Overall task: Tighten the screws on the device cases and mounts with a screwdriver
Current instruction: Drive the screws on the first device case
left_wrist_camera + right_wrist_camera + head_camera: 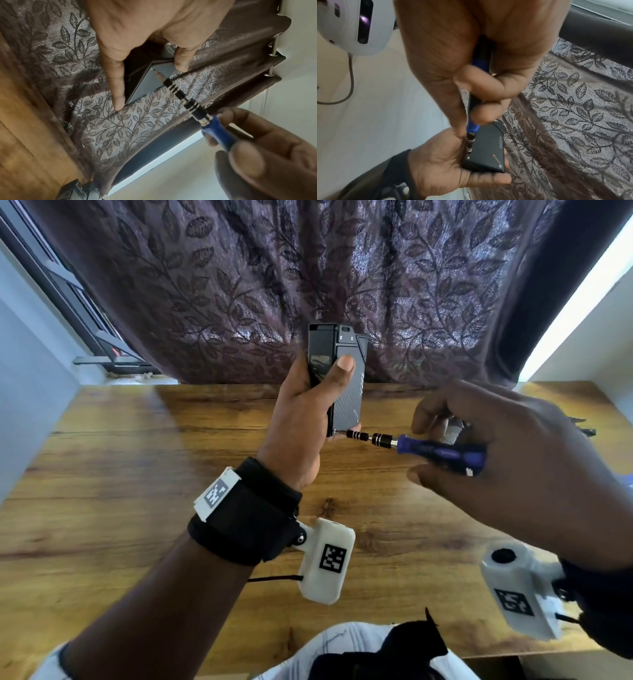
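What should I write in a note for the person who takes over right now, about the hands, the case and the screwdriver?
Left hand: holds the case upright above the table, thumb on its front face.
Right hand: fingers pinch the blue handle of the screwdriver.
Tip: set on a screw at a lower corner of the case, seen best in the left wrist view.
Done: cannot tell how tight this screw is, nor whether the other screws are tightened.
Left: finish this screw, then check the second screw along the same bottom edge and any others.
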{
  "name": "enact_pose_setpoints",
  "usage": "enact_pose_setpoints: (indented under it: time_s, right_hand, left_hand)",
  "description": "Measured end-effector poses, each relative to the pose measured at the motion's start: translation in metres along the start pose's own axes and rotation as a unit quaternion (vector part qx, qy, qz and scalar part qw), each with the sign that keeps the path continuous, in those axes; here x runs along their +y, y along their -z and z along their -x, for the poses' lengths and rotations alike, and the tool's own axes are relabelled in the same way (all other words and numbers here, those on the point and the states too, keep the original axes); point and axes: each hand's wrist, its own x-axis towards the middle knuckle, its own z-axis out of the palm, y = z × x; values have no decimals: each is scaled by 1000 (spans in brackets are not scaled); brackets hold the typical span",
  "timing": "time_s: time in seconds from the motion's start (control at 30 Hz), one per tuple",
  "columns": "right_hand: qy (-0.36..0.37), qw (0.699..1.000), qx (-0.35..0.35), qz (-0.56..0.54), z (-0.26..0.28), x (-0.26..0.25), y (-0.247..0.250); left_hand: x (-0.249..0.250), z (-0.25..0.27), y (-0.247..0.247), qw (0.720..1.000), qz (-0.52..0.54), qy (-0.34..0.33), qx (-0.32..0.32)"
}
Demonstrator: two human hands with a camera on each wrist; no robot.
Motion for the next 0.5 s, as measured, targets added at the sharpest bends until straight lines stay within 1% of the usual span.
enact_pose_setpoints:
  time_s: [0.1,0.17,0.2,0.3,0.37,0.5]
  right_hand:
    - [12,999,47,4,2,3,-4]
    - [-8,997,73,-33,4,2,-5]
    - [-22,997,73,-35,5,2,-5]
    - [-22,998,55,-20,5,3,-6]
    - [-8,999,40,-36,5,1,-4]
    - [24,999,24,12,4,1,-2]
  left_hand:
    - [1,-1,0,1000,3,4,2]
    - [4,0,-1,1000,5,5,3]
    - [5,0,-1,1000,5,7,3]
    - [5,0,-2,1000,-3,16,5]
    - [4,1,-3,1000,-10,16,5]
    - [4,2,-4,1000,-11,20,4]
